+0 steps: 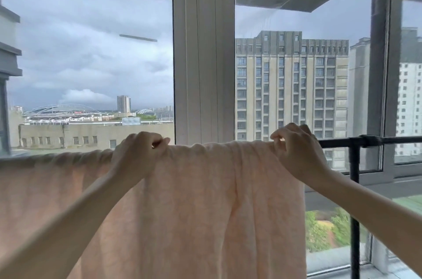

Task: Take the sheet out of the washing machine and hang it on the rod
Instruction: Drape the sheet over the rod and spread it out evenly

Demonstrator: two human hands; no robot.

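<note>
A pale peach sheet [194, 198] hangs draped over a black horizontal rod [392, 140], covering it from the left edge of the view to about my right hand. The cloth falls in long folds below the rod. My left hand [137, 155] grips the bunched top fold of the sheet left of the middle. Further right, my right hand [296, 148] pinches the top edge of the sheet near its right end. Bare rod shows only to the right of that hand.
A black upright post [354, 210] joins the rod at a clamp on the right. Directly behind the rod are large windows with a wide white frame post [203, 50], and tall buildings outside. The washing machine is out of view.
</note>
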